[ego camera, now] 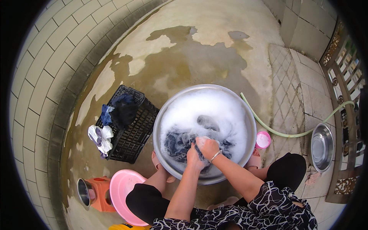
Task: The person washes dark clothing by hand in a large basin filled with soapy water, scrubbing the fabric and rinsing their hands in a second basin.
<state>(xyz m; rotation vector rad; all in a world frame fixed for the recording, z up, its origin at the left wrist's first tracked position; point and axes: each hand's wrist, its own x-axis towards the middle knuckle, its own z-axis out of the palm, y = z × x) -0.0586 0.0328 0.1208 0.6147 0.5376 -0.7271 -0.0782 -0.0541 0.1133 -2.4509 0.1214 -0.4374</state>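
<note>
In front of me stands a wide metal basin (252,120) of white suds (184,106), set between my feet. Dark wet cloth (175,145) lies in the near half, partly under the foam. My left hand (195,156) grips a bunched part of this cloth. Close against it, my right hand (207,147), with a bangle at the wrist, is closed on the same cloth; foam covers some of its fingers. Another dark lump of cloth (207,122) pokes through the suds beyond my hands.
Left of the basin, a black plastic crate (135,135) carries dark and white clothes. A pink basin (126,195) and an orange stool (99,192) stand lower left. At right are a pink cup (262,140), a green hose (276,132) and a steel bowl (322,148). Wet patches mark the concrete floor (207,63).
</note>
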